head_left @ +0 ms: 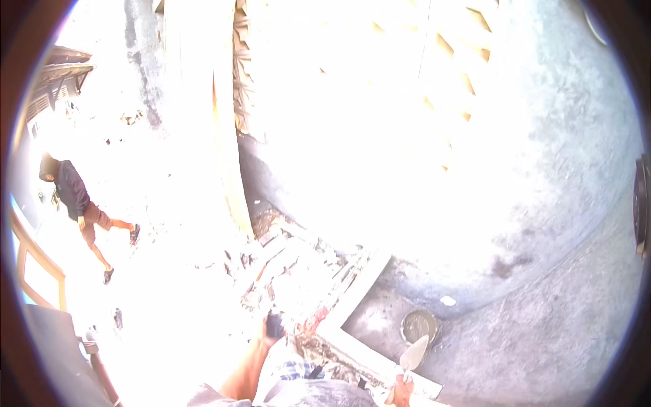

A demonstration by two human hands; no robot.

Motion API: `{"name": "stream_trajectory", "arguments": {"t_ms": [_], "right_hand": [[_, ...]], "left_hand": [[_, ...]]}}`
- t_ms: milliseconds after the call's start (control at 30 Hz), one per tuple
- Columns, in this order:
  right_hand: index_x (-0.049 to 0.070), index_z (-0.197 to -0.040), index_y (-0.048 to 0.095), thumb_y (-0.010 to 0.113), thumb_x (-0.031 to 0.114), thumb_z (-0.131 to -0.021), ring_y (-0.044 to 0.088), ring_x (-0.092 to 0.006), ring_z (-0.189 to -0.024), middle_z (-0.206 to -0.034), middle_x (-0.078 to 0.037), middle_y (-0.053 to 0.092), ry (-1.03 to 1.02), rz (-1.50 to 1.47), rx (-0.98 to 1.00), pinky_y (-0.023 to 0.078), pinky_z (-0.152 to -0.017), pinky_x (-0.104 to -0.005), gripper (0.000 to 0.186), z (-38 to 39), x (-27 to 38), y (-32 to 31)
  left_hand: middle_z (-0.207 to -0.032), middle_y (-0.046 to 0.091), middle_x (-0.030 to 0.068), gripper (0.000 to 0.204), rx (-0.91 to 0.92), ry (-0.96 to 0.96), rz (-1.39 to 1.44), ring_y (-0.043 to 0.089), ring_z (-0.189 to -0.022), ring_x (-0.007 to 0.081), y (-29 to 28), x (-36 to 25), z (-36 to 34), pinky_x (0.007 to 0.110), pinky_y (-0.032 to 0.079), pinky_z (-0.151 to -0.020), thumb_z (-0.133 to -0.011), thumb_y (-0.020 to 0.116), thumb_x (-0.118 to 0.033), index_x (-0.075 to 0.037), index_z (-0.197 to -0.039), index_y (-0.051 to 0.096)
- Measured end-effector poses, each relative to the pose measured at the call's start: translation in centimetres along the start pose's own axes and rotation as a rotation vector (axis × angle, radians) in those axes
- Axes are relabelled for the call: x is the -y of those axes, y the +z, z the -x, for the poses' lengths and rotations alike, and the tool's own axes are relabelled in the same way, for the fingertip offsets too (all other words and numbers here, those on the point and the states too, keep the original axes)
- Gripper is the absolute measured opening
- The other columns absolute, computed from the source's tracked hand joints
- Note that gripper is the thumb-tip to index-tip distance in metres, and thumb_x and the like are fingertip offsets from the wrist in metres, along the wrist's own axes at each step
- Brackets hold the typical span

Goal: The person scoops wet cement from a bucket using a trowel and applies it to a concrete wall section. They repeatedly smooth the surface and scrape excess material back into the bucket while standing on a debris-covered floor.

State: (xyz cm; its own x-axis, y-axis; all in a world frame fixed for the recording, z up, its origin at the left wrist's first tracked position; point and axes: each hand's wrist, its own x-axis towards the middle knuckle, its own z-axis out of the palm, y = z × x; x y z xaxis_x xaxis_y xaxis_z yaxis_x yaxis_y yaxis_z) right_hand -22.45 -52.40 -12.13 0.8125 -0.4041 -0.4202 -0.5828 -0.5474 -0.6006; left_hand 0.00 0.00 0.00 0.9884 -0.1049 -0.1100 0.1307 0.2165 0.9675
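My right hand (401, 391), at the lower edge, grips a pointing trowel (414, 353) by its handle, with the pale leaf-shaped blade pointing up and away. Just beyond the blade stands a round bucket (409, 328) with grey wet-looking mortar in it. My left hand (266, 331) is left of my body, its fingers closed at a small dark block-like object (275, 325) whose kind I cannot make out. Broken rubble (271, 292) lies just past that hand.
A pale ledge (359, 298) makes a corner between rubble and the grey floor (502, 359). A curved grey plastered wall (563, 183) rises on the right. Far left, a person (73, 193) in a dark hooded top walks on bright ground. Strong glare washes out the middle.
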Motion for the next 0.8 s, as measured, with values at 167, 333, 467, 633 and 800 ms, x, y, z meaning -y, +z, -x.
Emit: {"name": "stream_trajectory", "arguments": {"t_ms": [167, 333, 467, 633, 800], "right_hand": [[0.014, -0.159, 0.028, 0.059, 0.046, -0.095, 0.028, -0.0399, -0.149, -0.16, -0.02, 0.033, -0.281, 0.843, 0.19, 0.023, -0.123, -0.0464, 0.077, 5.7, 5.3, -0.6], [0.004, -0.158, 0.031, 0.035, 0.057, -0.105, 0.021, -0.039, -0.152, -0.164, -0.021, 0.026, -0.014, 0.108, 0.127, 0.016, -0.125, -0.0467, 0.074, 9.8, 12.2, -3.0], [0.002, -0.154, 0.037, 0.041, 0.06, -0.103, 0.029, -0.0372, -0.148, -0.161, -0.022, 0.034, -0.073, 0.18, 0.179, 0.022, -0.122, -0.0468, 0.078, 10.3, 14.7, -2.8], [0.0, -0.147, 0.046, 0.047, 0.056, -0.102, 0.045, -0.039, -0.137, -0.149, -0.024, 0.048, -0.04, -0.194, 0.06, 0.034, -0.114, -0.0502, 0.072, 9.4, 14.7, -1.9], [0.0, -0.144, 0.05, 0.049, 0.053, -0.101, 0.048, -0.0405, -0.133, -0.145, -0.024, 0.052, -0.014, 0.015, 0.054, 0.037, -0.111, -0.0508, 0.068, 9.5, 14.8, -2.5]], "left_hand": [[-0.08, 0.059, 0.0118, 0.022, -0.791, -0.821, 0.333, 0.067, -0.077, 0.031, -10.1, 2.6, 14.5, 0.05, 0.059, -0.056, -0.097, 0.057, -0.031, -0.009, -0.095, 0.06], [-0.094, 0.063, 0.0159, 0.037, -0.29, -0.714, -0.769, 0.067, -0.085, 0.0292, -13.9, 4.8, 19.3, 0.044, 0.055, -0.071, -0.096, 0.059, -0.043, -0.006, -0.101, 0.06], [-0.107, 0.058, 0.0165, 0.038, -0.21, -0.751, -0.689, 0.061, -0.097, 0.0281, -13.8, 3.1, 14.9, 0.043, 0.05, -0.081, -0.097, 0.057, -0.044, -0.01, -0.113, 0.054], [-0.123, 0.052, 0.0172, 0.044, -0.122, -0.752, -0.683, 0.055, -0.112, 0.0268, -13.2, 1.1, 11.3, 0.041, 0.043, -0.094, -0.099, 0.055, -0.046, -0.015, -0.127, 0.046], [-0.139, 0.046, 0.0179, 0.053, -0.052, -0.798, -0.687, 0.048, -0.127, 0.0254, -14.3, 2.0, 12.8, 0.039, 0.037, -0.106, -0.1, 0.053, -0.048, -0.019, -0.142, 0.038]]}}
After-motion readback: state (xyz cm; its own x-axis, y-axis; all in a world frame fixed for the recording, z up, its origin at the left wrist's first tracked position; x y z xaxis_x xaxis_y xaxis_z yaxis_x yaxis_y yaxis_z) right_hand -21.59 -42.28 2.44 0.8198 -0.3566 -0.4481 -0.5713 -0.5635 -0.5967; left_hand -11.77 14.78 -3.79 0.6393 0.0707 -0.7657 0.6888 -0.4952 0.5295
